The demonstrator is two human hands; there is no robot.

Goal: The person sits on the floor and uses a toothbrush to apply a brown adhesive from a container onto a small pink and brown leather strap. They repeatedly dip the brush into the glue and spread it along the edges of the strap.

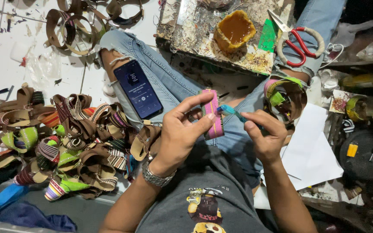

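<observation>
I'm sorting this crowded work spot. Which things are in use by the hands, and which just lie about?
In use: left hand, pink woven strip, right hand, teal brush.

Lying about: phone, scissors, glue pot, pile of straps, white paper.

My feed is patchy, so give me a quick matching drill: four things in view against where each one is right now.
Things:
1. pink woven strap
2. phone
3. scissors
4. teal brush

Places:
A. lying on the denim thigh
B. pinched in the right hand
C. on the stained board's right end
D. held in the left hand

Pairs: 1-D, 2-A, 3-C, 4-B
</observation>
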